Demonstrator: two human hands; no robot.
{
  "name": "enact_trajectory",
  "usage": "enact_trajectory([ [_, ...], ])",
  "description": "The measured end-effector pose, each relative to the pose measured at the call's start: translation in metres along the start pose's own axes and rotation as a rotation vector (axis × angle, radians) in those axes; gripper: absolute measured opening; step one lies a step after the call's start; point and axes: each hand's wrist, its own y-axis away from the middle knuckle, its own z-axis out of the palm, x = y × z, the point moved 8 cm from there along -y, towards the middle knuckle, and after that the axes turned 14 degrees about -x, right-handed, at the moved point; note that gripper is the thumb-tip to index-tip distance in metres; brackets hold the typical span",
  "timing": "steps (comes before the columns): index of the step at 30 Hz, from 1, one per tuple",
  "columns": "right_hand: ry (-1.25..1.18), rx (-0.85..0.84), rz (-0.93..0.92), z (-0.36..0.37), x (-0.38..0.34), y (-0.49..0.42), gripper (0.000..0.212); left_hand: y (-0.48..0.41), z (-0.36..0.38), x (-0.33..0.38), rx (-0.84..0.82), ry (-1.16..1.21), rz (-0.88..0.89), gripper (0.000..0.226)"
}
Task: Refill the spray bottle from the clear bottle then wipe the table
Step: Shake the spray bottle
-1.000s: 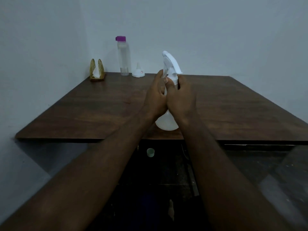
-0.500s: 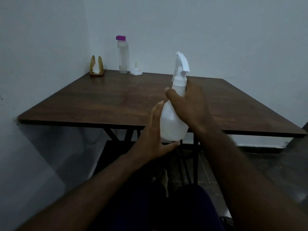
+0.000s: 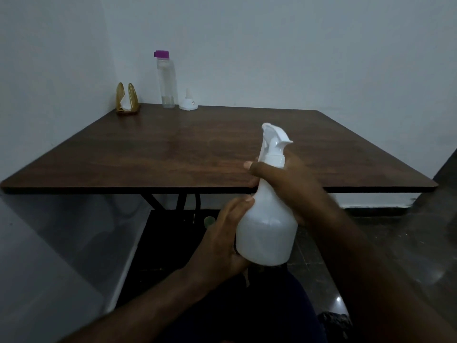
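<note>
1. At the far left corner of the table, against the wall, a gold napkin holder stands with a white napkin tucked between its two leaves.
2. Just to its right, a tall clear bottle with a purple cap stands upright near the back edge; only a little liquid shows at its bottom.
3. Beside the clear bottle, a small white funnel sits mouth-down on the wood, its spout pointing up.
4. Nearer the camera, off the front edge of the table, the left hand cups the lower body of the white spray bottle; its thumb lies up the bottle's left side and the palm wraps the base from below and behind.
5. That spray bottle is held in the air, roughly upright and leaning a little, with its trigger head on and the nozzle facing left, away from the person.
6. The right hand grips the bottle's neck just under the white collar, the thumb crossing the front and the fingers curled round behind.
7. Under the table, black metal legs show, with a dark glossy floor to the right.
</note>
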Motion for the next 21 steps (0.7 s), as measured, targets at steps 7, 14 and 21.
enact_trajectory([
  [7,-0.034,0.046,-0.041,-0.001,0.016,0.007,0.021,0.005,0.012,-0.005,-0.090,-0.033,0.000,0.099],
  [14,-0.032,0.083,0.016,-0.010,0.033,0.011,0.016,0.003,0.019,-0.008,-0.167,0.010,-0.027,0.093],
  [21,0.086,0.106,0.091,-0.011,0.038,0.002,0.022,-0.002,0.025,-0.009,-0.230,-0.010,-0.033,0.094],
])
